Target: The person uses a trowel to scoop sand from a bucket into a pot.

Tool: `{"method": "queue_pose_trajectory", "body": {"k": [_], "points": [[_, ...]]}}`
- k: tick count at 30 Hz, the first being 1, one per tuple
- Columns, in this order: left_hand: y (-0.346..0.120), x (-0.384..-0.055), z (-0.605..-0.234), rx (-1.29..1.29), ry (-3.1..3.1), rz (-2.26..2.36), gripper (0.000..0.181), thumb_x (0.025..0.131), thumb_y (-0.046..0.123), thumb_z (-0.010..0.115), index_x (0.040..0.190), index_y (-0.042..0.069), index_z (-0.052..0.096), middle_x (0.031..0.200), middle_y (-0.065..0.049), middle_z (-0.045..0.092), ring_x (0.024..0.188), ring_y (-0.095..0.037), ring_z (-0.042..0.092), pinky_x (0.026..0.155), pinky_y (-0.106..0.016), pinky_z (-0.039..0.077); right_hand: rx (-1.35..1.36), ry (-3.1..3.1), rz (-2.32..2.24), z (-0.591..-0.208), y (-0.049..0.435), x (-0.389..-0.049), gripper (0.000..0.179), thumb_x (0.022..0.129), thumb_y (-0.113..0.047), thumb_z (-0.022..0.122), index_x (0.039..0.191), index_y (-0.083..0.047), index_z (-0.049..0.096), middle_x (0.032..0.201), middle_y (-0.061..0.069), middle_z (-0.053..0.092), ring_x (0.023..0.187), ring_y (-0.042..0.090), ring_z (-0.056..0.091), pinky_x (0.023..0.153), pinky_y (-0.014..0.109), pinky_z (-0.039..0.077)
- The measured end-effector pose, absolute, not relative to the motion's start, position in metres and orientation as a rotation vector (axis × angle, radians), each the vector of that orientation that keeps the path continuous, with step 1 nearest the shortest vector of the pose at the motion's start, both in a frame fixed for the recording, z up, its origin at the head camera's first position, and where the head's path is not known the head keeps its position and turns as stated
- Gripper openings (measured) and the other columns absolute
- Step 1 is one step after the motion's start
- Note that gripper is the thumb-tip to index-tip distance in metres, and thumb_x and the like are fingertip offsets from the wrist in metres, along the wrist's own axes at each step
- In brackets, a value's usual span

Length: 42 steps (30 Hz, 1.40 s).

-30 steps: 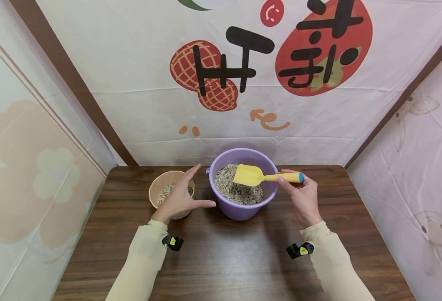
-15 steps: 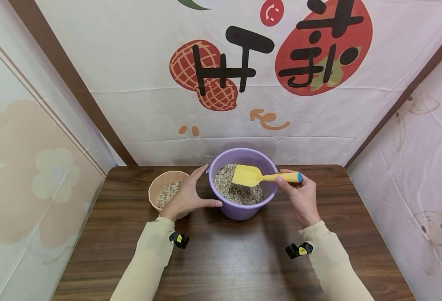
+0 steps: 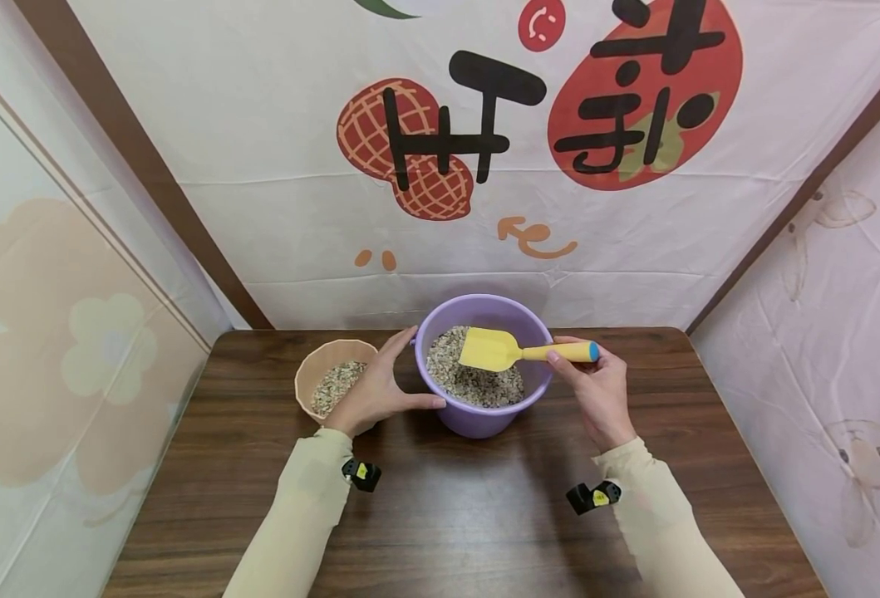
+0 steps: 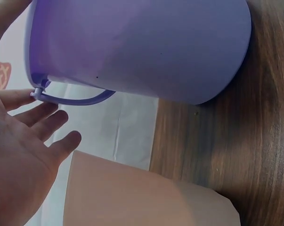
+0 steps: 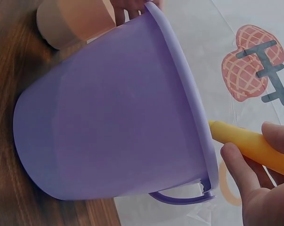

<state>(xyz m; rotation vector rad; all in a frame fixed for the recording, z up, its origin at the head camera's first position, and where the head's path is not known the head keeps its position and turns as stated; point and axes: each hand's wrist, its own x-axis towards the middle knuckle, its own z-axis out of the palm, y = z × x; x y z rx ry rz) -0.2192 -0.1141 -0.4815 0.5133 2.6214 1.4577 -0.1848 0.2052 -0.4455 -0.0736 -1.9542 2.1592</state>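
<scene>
While yellow scoop (image 3: 489,350) hangs over purple bucket (image 3: 475,422) | right hand (image 3: 602,394) pinches scoop | left hand (image 3: 376,389) spread, touching bucket

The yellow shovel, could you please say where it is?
In the head view, the yellow shovel is right of centre, blade over the purple bucket, handle in the right hand.

Head view bright, even; soft glare on tabletop (image 3: 458,531); wrist views dimmer.

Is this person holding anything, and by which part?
Yes: the right hand holds the shovel by its handle. The left hand touches the bucket at its rim, with no clear grip.
</scene>
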Motion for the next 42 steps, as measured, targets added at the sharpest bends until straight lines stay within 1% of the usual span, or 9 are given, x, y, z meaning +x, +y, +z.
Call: {"method": "queue_pose_trajectory", "body": {"k": [4, 9, 15, 20, 24, 27, 30, 37, 42], "points": [[-0.114, -0.221, -0.482, 0.522, 2.618, 1.469, 0.127, 0.062, 0.053, 0.096, 0.162, 0.02, 0.025, 0.165, -0.006, 0.024, 0.151, -0.025, 0.022, 0.119, -0.054, 0.024, -0.072, -1.983, 2.15, -0.445, 0.204, -0.186, 0.042, 0.088, -0.002, 0.079, 0.123, 0.015, 0.063, 0.103, 0.005, 0.071, 0.092, 0.014, 0.067, 0.081, 0.023, 0.057], [-0.114, -0.222, -0.483, 0.526, 2.605, 1.489, 0.128, 0.061, 0.052, 0.096, 0.162, 0.02, 0.026, 0.165, -0.005, 0.025, 0.15, -0.024, 0.023, 0.119, -0.053, 0.024, -0.077, -2.023, 2.132, -0.443, 0.204, -0.187, 0.046, 0.089, -0.005, 0.079, 0.124, 0.017, 0.061, 0.105, 0.007, 0.07, 0.093, 0.015, 0.066, 0.082, 0.024, 0.058], [-0.114, -0.222, -0.483, 0.513, 2.561, 1.533, 0.127, 0.061, 0.049, 0.097, 0.162, 0.019, 0.026, 0.164, -0.002, 0.025, 0.15, -0.022, 0.023, 0.119, -0.054, 0.023, -0.092, -2.084, 2.093, -0.44, 0.206, -0.186, 0.044, 0.089, -0.005, 0.079, 0.124, 0.015, 0.063, 0.104, 0.008, 0.07, 0.093, 0.015, 0.067, 0.081, 0.024, 0.058], [-0.113, -0.221, -0.483, 0.505, 2.557, 1.543, 0.128, 0.06, 0.048, 0.098, 0.162, 0.017, 0.027, 0.164, -0.001, 0.025, 0.15, -0.022, 0.023, 0.119, -0.054, 0.024, -0.113, -2.14, 2.075, -0.441, 0.208, -0.187, 0.041, 0.089, -0.005, 0.079, 0.123, 0.013, 0.064, 0.104, 0.008, 0.069, 0.091, 0.015, 0.068, 0.081, 0.025, 0.059], [-0.114, -0.222, -0.484, 0.503, 2.559, 1.546, 0.128, 0.06, 0.048, 0.098, 0.162, 0.017, 0.027, 0.164, -0.002, 0.025, 0.15, -0.023, 0.023, 0.119, -0.055, 0.024, -0.084, -2.184, 2.05, -0.442, 0.207, -0.186, 0.039, 0.089, -0.005, 0.079, 0.122, 0.012, 0.066, 0.106, 0.008, 0.07, 0.09, 0.014, 0.068, 0.079, 0.025, 0.059], [-0.114, -0.222, -0.484, 0.501, 2.555, 1.553, 0.127, 0.06, 0.048, 0.098, 0.161, 0.018, 0.028, 0.164, -0.001, 0.025, 0.15, -0.023, 0.023, 0.119, -0.055, 0.024, -0.044, -2.2, 2.038, -0.442, 0.205, -0.186, 0.038, 0.09, -0.004, 0.078, 0.122, 0.013, 0.065, 0.107, 0.009, 0.071, 0.09, 0.012, 0.067, 0.079, 0.024, 0.058], [-0.113, -0.222, -0.485, 0.503, 2.553, 1.556, 0.127, 0.059, 0.049, 0.098, 0.161, 0.02, 0.029, 0.164, -0.001, 0.026, 0.15, -0.022, 0.023, 0.119, -0.055, 0.024, -0.017, -2.202, 2.035, -0.441, 0.203, -0.187, 0.038, 0.09, -0.001, 0.077, 0.121, 0.016, 0.064, 0.108, 0.011, 0.071, 0.09, 0.011, 0.067, 0.079, 0.023, 0.058], [-0.114, -0.222, -0.486, 0.507, 2.572, 1.535, 0.126, 0.06, 0.049, 0.098, 0.161, 0.019, 0.029, 0.164, -0.002, 0.026, 0.15, -0.023, 0.024, 0.119, -0.055, 0.024, 0.004, -2.246, 2.024, -0.44, 0.198, -0.188, 0.034, 0.091, 0.002, 0.074, 0.121, 0.014, 0.065, 0.118, 0.026, 0.066, 0.095, 0.012, 0.066, 0.082, 0.023, 0.057], [-0.113, -0.222, -0.485, 0.507, 2.601, 1.504, 0.127, 0.06, 0.05, 0.098, 0.161, 0.017, 0.029, 0.164, -0.003, 0.026, 0.149, -0.024, 0.025, 0.118, -0.056, 0.025, 0.006, -2.259, 2.007, -0.44, 0.195, -0.188, 0.033, 0.09, 0.003, 0.074, 0.12, 0.014, 0.065, 0.117, 0.025, 0.066, 0.097, 0.013, 0.066, 0.083, 0.022, 0.057]]}}
